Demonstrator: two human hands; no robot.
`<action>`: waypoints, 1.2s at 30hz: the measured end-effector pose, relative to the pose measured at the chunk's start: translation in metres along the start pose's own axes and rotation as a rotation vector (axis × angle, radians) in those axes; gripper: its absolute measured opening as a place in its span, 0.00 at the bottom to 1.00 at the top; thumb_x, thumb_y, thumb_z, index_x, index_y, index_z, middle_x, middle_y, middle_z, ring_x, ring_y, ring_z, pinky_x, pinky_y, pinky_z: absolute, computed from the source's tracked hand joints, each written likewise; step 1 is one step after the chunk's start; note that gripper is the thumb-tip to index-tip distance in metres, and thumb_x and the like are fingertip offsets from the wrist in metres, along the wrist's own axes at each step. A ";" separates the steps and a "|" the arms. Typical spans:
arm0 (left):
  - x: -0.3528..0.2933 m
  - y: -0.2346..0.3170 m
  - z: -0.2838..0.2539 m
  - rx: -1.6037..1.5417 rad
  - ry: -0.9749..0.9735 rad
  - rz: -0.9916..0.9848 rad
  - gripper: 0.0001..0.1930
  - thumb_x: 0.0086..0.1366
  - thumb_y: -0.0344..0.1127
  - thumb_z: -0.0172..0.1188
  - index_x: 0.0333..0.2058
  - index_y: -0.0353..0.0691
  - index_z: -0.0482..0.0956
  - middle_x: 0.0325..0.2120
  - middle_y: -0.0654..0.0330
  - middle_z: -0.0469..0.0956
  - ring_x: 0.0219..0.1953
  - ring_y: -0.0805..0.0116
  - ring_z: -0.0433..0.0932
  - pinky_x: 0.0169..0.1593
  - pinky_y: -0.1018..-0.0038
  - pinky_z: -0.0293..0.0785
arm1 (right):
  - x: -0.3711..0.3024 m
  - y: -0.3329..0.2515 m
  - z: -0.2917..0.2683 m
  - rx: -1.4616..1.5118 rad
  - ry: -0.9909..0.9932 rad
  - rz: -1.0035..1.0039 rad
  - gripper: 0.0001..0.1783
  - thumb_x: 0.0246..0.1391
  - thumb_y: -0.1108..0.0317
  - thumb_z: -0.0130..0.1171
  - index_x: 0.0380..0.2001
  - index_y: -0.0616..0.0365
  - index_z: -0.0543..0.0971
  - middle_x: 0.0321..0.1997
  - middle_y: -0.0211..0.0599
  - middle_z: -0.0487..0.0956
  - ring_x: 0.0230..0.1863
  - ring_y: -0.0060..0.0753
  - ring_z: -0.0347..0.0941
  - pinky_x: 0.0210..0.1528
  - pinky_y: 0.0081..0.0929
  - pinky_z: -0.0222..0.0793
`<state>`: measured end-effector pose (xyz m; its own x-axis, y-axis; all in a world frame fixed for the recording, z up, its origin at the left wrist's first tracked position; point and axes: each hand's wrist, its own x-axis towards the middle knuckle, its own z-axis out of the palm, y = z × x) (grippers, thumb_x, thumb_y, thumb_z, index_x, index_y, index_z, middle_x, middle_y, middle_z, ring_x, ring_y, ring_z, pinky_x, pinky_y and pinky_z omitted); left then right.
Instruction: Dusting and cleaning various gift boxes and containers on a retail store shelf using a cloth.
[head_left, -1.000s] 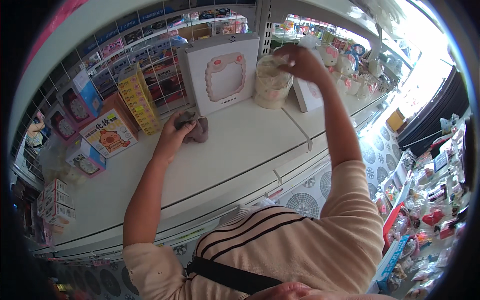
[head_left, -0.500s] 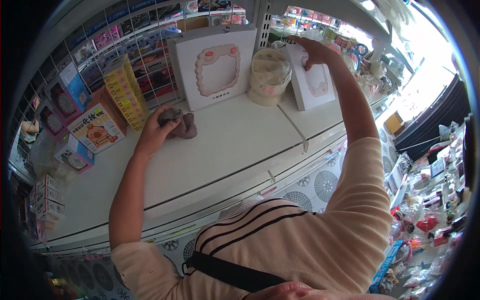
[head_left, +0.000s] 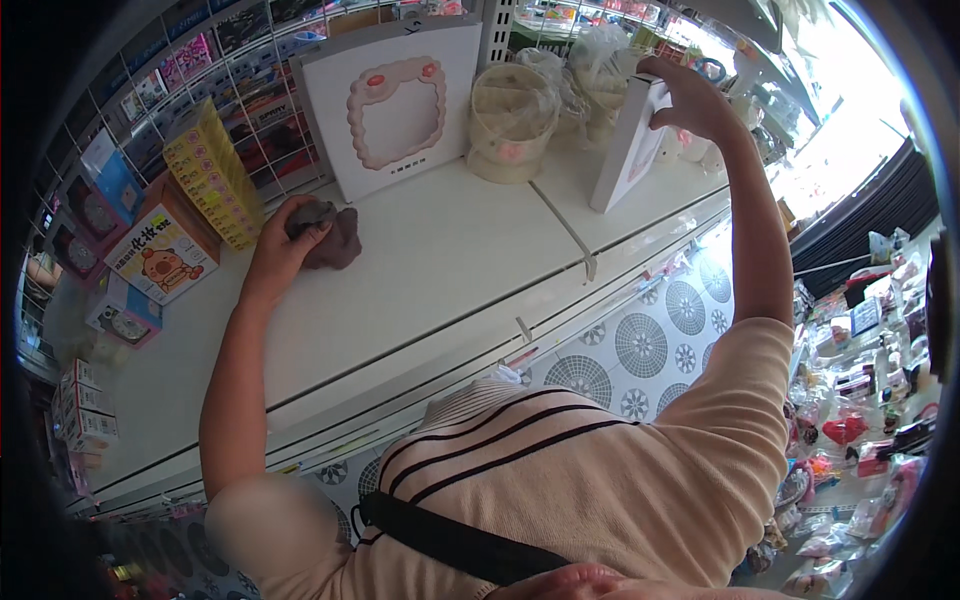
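Observation:
At the left of the white shelf, my left hand [head_left: 277, 247] is closed on a crumpled grey-brown cloth [head_left: 338, 240], which rests on the shelf surface. My right hand [head_left: 697, 100] grips the upper edge of a slim white box [head_left: 628, 145] at the right, fingers over its top and thumb on its side. The box stands turned, with its narrow edge toward me. A bigger white box [head_left: 405, 110] with a pink scalloped frame picture stands upright at the back. Between the two boxes is a cream round organizer [head_left: 513, 125] wrapped in clear plastic.
A yellow stack of small boxes [head_left: 212, 175], an orange and white box [head_left: 165, 250] and clock boxes [head_left: 125, 308] line the left. Plastic-wrapped items [head_left: 600, 75] stand behind the slim box. The shelf's front edge [head_left: 440, 345] runs before me; bagged goods [head_left: 850, 430] fill the right.
My right hand has moved the slim white box to the right and turned it edge-on, uncovering wrapped items behind. My left hand stays on the cloth. The whole view has shifted slightly.

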<state>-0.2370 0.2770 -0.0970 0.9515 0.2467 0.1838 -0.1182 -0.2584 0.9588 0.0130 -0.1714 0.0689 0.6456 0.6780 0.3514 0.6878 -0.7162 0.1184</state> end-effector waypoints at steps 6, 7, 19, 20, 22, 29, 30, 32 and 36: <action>-0.001 0.000 0.001 0.085 -0.033 0.081 0.15 0.60 0.33 0.61 0.45 0.39 0.71 0.38 0.65 0.75 0.40 0.78 0.72 0.49 0.80 0.66 | 0.000 0.000 0.003 -0.030 0.101 0.084 0.40 0.33 0.66 0.70 0.55 0.48 0.68 0.51 0.39 0.75 0.51 0.45 0.71 0.51 0.38 0.67; -0.003 0.000 0.001 0.065 -0.022 0.060 0.15 0.60 0.32 0.60 0.45 0.38 0.71 0.37 0.65 0.75 0.40 0.78 0.72 0.48 0.80 0.66 | 0.003 -0.006 0.003 -0.026 0.071 0.165 0.39 0.34 0.66 0.69 0.54 0.49 0.68 0.53 0.38 0.74 0.52 0.44 0.71 0.52 0.36 0.66; -0.003 -0.002 -0.008 0.035 -0.052 0.064 0.15 0.60 0.32 0.60 0.46 0.39 0.72 0.39 0.65 0.74 0.43 0.77 0.71 0.51 0.80 0.65 | 0.043 0.007 0.039 -0.110 0.151 -0.011 0.41 0.36 0.65 0.69 0.58 0.45 0.65 0.54 0.39 0.72 0.53 0.47 0.70 0.52 0.38 0.67; -0.004 -0.001 -0.008 0.049 -0.037 0.093 0.14 0.60 0.31 0.60 0.44 0.38 0.72 0.38 0.65 0.76 0.42 0.78 0.73 0.50 0.80 0.67 | 0.045 0.002 0.038 -0.107 0.151 -0.011 0.41 0.36 0.65 0.69 0.58 0.45 0.65 0.54 0.39 0.72 0.53 0.47 0.70 0.52 0.38 0.67; -0.006 -0.002 -0.011 0.058 -0.040 0.091 0.14 0.60 0.31 0.60 0.44 0.38 0.72 0.38 0.65 0.76 0.42 0.78 0.73 0.50 0.80 0.67 | 0.047 -0.008 0.033 -0.095 0.083 0.003 0.46 0.36 0.67 0.69 0.61 0.42 0.60 0.58 0.40 0.69 0.55 0.47 0.69 0.55 0.39 0.67; -0.005 0.001 -0.010 0.107 -0.059 0.092 0.15 0.60 0.34 0.61 0.45 0.39 0.71 0.39 0.64 0.75 0.44 0.76 0.72 0.49 0.78 0.66 | 0.044 0.004 0.028 0.011 0.157 -0.014 0.52 0.35 0.71 0.70 0.64 0.37 0.54 0.62 0.40 0.63 0.60 0.45 0.63 0.61 0.39 0.62; -0.005 0.002 -0.009 0.106 -0.058 0.091 0.15 0.60 0.34 0.61 0.45 0.39 0.71 0.39 0.64 0.75 0.44 0.76 0.72 0.49 0.78 0.66 | 0.042 0.008 0.029 -0.023 0.181 -0.037 0.51 0.36 0.69 0.69 0.64 0.35 0.55 0.61 0.39 0.65 0.58 0.44 0.66 0.58 0.40 0.65; -0.007 0.005 -0.008 0.156 -0.026 0.119 0.16 0.59 0.34 0.62 0.45 0.39 0.72 0.38 0.64 0.75 0.43 0.76 0.72 0.49 0.78 0.66 | 0.040 0.012 0.031 -0.053 0.206 -0.062 0.50 0.36 0.67 0.69 0.63 0.34 0.55 0.59 0.37 0.67 0.55 0.43 0.69 0.54 0.41 0.69; -0.005 -0.002 -0.013 0.077 -0.062 0.114 0.16 0.59 0.35 0.62 0.45 0.39 0.72 0.38 0.64 0.75 0.43 0.76 0.71 0.49 0.78 0.66 | 0.039 0.015 0.027 0.026 0.108 -0.028 0.40 0.37 0.69 0.68 0.57 0.45 0.66 0.54 0.42 0.71 0.56 0.45 0.67 0.56 0.38 0.66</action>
<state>-0.2448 0.2882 -0.0975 0.9490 0.1542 0.2750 -0.2071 -0.3529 0.9125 0.0574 -0.1507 0.0595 0.5875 0.6746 0.4469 0.7143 -0.6919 0.1055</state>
